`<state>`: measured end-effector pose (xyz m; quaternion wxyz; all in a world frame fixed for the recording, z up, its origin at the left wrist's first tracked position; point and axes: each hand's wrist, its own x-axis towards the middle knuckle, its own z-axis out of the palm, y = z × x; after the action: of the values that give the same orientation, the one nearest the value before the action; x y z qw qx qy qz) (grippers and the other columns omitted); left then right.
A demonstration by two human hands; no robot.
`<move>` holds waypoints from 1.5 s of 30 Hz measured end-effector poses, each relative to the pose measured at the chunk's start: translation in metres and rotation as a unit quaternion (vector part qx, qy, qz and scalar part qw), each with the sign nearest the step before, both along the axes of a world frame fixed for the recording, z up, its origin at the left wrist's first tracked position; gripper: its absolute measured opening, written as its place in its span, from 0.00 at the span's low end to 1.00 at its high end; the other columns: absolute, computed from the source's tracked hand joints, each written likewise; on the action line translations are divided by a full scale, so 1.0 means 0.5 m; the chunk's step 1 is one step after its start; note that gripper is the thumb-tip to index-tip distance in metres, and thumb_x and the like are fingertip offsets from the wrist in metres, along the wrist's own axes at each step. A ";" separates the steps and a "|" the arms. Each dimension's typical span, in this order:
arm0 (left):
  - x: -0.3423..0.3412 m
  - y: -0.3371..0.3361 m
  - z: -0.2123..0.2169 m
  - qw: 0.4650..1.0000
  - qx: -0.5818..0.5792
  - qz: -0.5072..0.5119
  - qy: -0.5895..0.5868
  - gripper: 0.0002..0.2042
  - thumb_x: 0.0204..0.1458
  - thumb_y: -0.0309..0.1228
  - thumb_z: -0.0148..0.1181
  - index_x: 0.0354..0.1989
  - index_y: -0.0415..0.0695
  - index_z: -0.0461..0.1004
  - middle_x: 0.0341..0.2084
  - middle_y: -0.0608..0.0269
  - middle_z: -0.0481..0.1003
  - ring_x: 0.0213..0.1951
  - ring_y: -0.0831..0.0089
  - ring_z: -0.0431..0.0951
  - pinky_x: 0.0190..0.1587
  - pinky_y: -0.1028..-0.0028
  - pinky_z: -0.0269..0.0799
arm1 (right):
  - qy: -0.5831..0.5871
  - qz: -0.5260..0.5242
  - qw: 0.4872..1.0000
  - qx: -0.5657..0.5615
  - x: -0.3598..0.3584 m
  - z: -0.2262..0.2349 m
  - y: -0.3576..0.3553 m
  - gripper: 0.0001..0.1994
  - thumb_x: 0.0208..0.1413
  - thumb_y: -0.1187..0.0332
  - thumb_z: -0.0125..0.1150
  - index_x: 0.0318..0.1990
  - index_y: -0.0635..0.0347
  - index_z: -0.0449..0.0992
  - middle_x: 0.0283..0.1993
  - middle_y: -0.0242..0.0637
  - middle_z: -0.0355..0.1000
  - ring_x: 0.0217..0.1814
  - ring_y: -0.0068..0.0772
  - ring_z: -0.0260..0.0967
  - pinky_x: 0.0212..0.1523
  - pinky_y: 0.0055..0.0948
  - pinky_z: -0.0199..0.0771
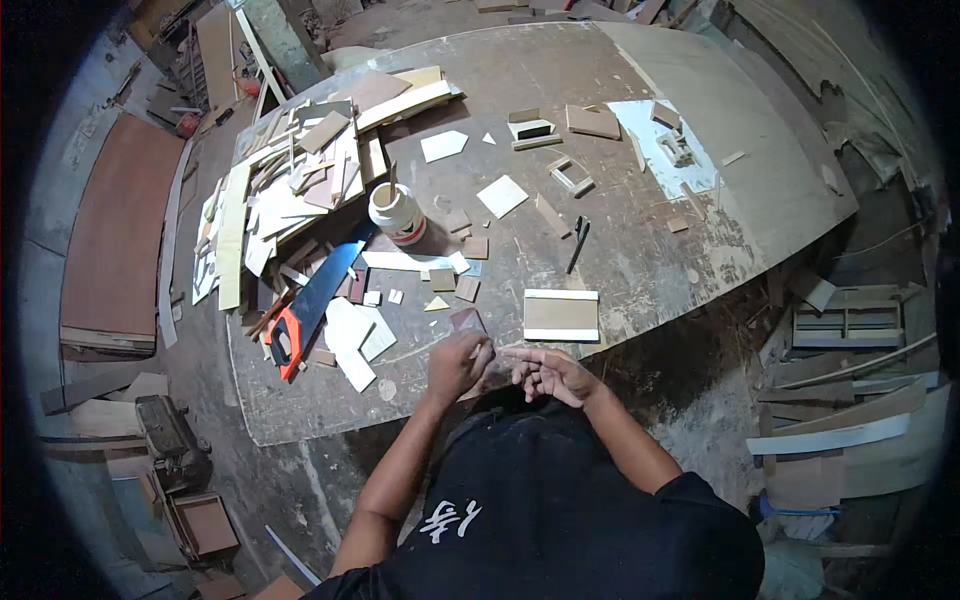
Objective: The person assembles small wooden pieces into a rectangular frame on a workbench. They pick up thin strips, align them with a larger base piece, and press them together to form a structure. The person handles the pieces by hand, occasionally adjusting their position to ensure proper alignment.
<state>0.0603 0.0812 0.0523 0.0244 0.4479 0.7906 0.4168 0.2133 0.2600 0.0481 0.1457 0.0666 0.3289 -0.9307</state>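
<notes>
while right fingers (530, 355) curl, the panel (561, 316) lies just beyond.

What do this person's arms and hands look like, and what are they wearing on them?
The left hand and right hand are ungloved, and both forearms are bare. The black shirt has short sleeves and a white marking.

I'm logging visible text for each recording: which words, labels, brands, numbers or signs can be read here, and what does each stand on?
Black shirt: white written characters, which I leave uncopied.
White jar: its label carries red and dark print, too small to read.
Saw with blue blade and orange handle: no lettering I can make out.
</notes>
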 end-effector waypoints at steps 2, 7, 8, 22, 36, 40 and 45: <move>0.003 -0.007 -0.017 0.985 -0.012 0.054 -0.162 0.07 0.53 0.29 0.61 0.36 0.39 0.79 0.30 0.57 0.80 0.29 0.63 0.80 0.31 0.66 0.74 | -0.009 -0.027 1.000 -0.006 0.006 -0.014 0.003 0.36 0.60 0.47 0.54 0.65 0.69 0.58 0.42 0.39 0.71 0.36 0.26 0.71 0.39 0.29 0.77; -0.014 -0.022 -0.046 0.882 0.052 0.093 -0.458 0.09 0.54 0.27 0.63 0.39 0.35 0.81 0.34 0.59 0.81 0.32 0.78 0.78 0.33 0.77 0.73 | -0.011 -0.077 0.996 0.043 0.012 -0.019 0.018 0.35 0.60 0.48 0.53 0.65 0.69 0.58 0.41 0.38 0.72 0.35 0.27 0.72 0.39 0.28 0.77; -0.014 -0.026 -0.050 0.866 0.072 0.092 -0.485 0.09 0.53 0.27 0.63 0.39 0.35 0.81 0.34 0.58 0.81 0.31 0.78 0.78 0.34 0.77 0.73 | -0.007 -0.086 0.995 0.058 0.011 -0.021 0.018 0.35 0.61 0.49 0.52 0.65 0.69 0.58 0.41 0.38 0.71 0.35 0.27 0.72 0.39 0.28 0.77; -0.021 -0.043 -0.031 0.821 0.066 0.160 -0.544 0.10 0.53 0.30 0.64 0.39 0.36 0.80 0.36 0.60 0.81 0.38 0.75 0.80 0.40 0.77 0.73 | -0.033 -0.116 0.992 0.022 -0.006 -0.009 0.015 0.29 0.62 0.57 0.53 0.64 0.70 0.60 0.38 0.39 0.71 0.33 0.27 0.69 0.36 0.29 0.75; -0.036 -0.061 -0.055 0.819 0.086 0.161 -0.544 0.13 0.54 0.32 0.63 0.43 0.36 0.79 0.37 0.59 0.81 0.38 0.74 0.81 0.37 0.75 0.72 | -0.050 -0.118 0.991 0.039 -0.014 -0.012 0.019 0.29 0.61 0.57 0.54 0.63 0.70 0.61 0.37 0.38 0.71 0.32 0.24 0.69 0.37 0.27 0.74; -0.039 -0.071 -0.060 0.832 0.098 0.194 -0.510 0.09 0.48 0.28 0.69 0.33 0.38 0.76 0.27 0.61 0.80 0.30 0.76 0.79 0.35 0.78 0.71 | -0.059 -0.138 0.986 0.068 -0.017 -0.023 0.033 0.29 0.60 0.56 0.55 0.62 0.69 0.63 0.37 0.37 0.71 0.31 0.23 0.69 0.35 0.25 0.74; -0.043 -0.072 -0.054 0.823 0.125 0.171 -0.527 0.11 0.47 0.25 0.69 0.38 0.39 0.76 0.37 0.62 0.79 0.39 0.78 0.77 0.37 0.80 0.70 | -0.075 -0.200 0.968 0.132 -0.018 -0.037 0.088 0.27 0.60 0.57 0.56 0.60 0.69 0.65 0.36 0.37 0.72 0.30 0.22 0.68 0.33 0.23 0.74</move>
<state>0.0390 0.0452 0.0254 0.3091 0.0169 0.6623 0.6823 0.2043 0.3038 0.0298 -0.0289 0.2189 0.4167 -0.8818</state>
